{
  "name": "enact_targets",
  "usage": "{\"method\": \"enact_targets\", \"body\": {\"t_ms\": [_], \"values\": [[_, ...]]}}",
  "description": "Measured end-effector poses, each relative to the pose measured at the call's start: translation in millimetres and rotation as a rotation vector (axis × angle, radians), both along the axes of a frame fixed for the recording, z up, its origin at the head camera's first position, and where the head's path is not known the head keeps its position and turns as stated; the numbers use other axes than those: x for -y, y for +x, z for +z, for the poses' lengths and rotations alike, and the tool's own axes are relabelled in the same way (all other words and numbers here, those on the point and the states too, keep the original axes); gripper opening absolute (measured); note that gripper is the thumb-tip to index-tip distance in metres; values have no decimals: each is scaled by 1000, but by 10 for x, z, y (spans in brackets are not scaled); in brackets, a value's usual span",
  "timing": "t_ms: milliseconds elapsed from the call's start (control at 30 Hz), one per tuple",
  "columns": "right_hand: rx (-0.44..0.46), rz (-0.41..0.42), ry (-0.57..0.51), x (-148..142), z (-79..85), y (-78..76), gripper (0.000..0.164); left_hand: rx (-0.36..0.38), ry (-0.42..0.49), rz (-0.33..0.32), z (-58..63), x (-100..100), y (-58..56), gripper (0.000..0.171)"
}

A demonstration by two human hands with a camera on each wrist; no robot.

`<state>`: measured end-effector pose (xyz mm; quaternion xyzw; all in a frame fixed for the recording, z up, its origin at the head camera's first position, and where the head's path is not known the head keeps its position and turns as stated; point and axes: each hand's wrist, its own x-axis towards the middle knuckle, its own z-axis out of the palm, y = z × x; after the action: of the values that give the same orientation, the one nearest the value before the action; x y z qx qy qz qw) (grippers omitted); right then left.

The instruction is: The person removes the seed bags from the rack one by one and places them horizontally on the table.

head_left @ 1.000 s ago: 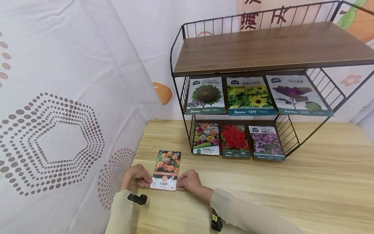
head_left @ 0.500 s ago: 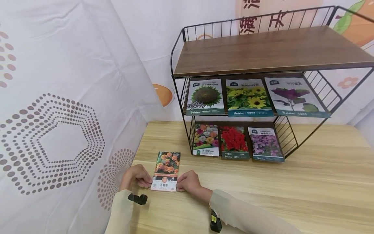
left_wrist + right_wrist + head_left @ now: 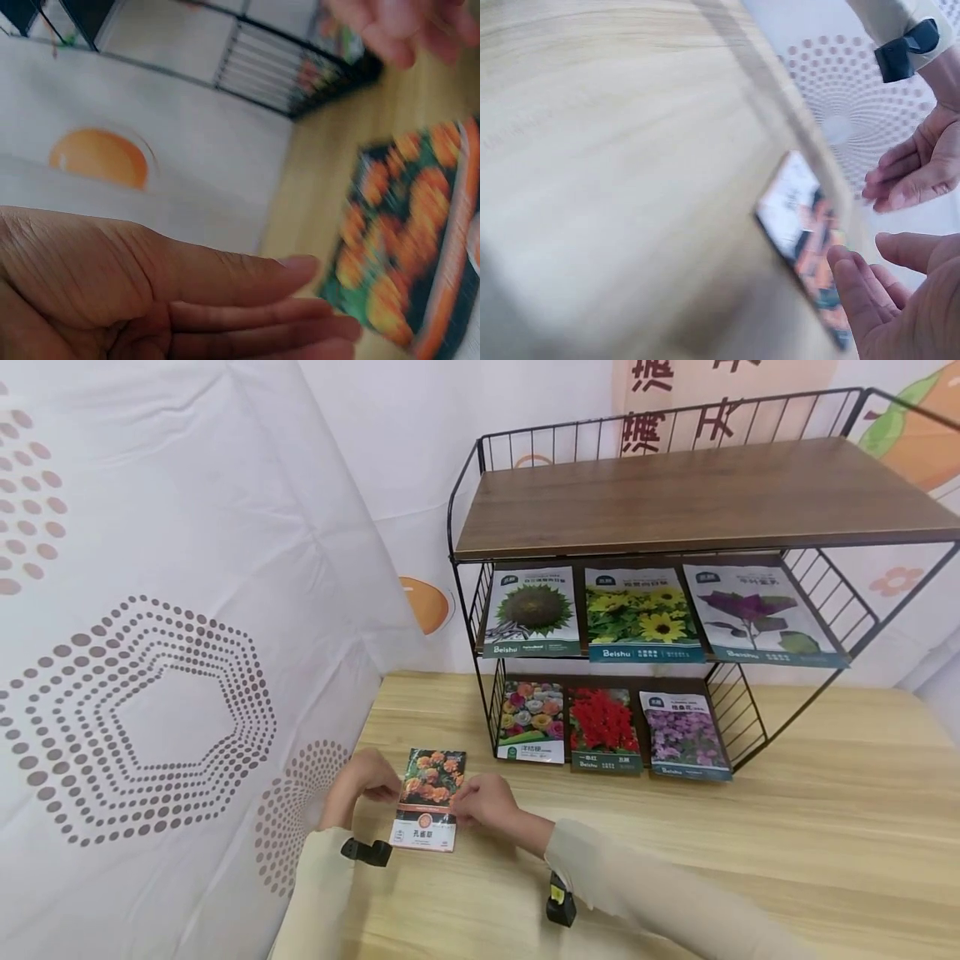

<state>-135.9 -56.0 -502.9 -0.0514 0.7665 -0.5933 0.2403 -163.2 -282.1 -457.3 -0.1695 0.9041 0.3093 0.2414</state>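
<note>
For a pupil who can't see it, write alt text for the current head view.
A person's left hand and right hand flank an orange-flower packet on a pale table. Behind and to the right, a black-framed rack holds six more plant packets, three on each of two lower tiers.

Left arm (image 3: 315,885) reaches forward, right arm (image 3: 645,885) slants in from lower right. Left hand (image 3: 366,779): fingers extended together, thumb straight alongside. Right hand (image 3: 489,803): points inward, fingers extended, thumb apart. Hands not touching.
</note>
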Motion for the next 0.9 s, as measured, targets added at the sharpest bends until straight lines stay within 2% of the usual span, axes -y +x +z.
{"method": "enact_targets", "body": {"t_ms": [67, 167, 333, 400, 533, 633, 733, 900], "values": [[-32, 26, 10, -47, 141, -76, 7, -86, 58, -5, 114, -77, -38, 9], [-61, 68, -14, -127, 388, -174, 13, -198, 194, -1, 282, -186, -87, 18], [-81, 138, -71, -291, 907, -261, 19, -316, 421, 3, 567, -398, -154, 30], [-108, 164, -73, -379, 1122, -283, 18, -350, 483, 2, 681, -487, -171, 32], [-214, 207, -27, -576, 1527, -314, 18, -392, 573, 3, 935, -653, -167, 35], [-299, 204, 4, -740, 1777, -342, 19, -421, 647, 9, 1130, -766, -150, 37], [-362, 163, 17, -914, 1977, -378, 18, -437, 743, 12, 1296, -854, -135, 38], [-410, 59, 15, -1198, 2215, -447, 23, -404, 900, 36, 1496, -973, -136, 41]]}}
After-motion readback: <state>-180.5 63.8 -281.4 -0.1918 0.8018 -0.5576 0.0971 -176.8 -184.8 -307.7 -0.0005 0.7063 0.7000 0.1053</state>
